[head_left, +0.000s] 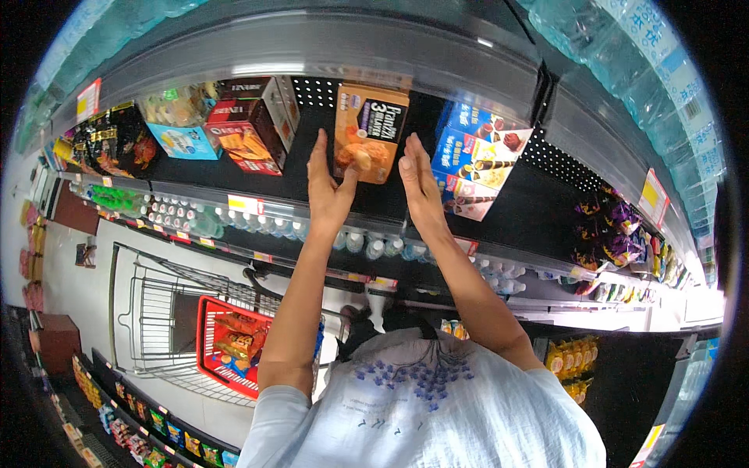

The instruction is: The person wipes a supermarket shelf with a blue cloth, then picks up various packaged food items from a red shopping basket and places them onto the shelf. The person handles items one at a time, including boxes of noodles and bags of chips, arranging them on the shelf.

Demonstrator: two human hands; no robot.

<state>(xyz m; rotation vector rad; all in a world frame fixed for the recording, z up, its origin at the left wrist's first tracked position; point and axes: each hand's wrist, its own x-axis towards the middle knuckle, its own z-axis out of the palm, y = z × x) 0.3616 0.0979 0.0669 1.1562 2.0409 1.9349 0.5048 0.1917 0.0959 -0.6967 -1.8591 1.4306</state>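
Note:
An orange and dark brown snack box (pixel 373 132) stands upright on the black shelf, a biscuit picture on its front. To its left is my left hand (pixel 331 191), fingers stretched up and thumb lying across the box's lower front; whether it touches, I cannot tell. On the other side, my right hand (pixel 422 183) is held open with straight fingers, a small gap between it and the box. Close to the right hand's outer side are blue and white wafer-roll boxes (pixel 476 160).
Red biscuit boxes (pixel 248 136) and a light blue package (pixel 184 140) sit further left. Purple bags (pixel 620 234) lie far right. Bottles (pixel 374 248) line the shelf below. Behind on the left stands a wire shopping cart (pixel 148 312) with a red basket (pixel 204 335) holding snack bags.

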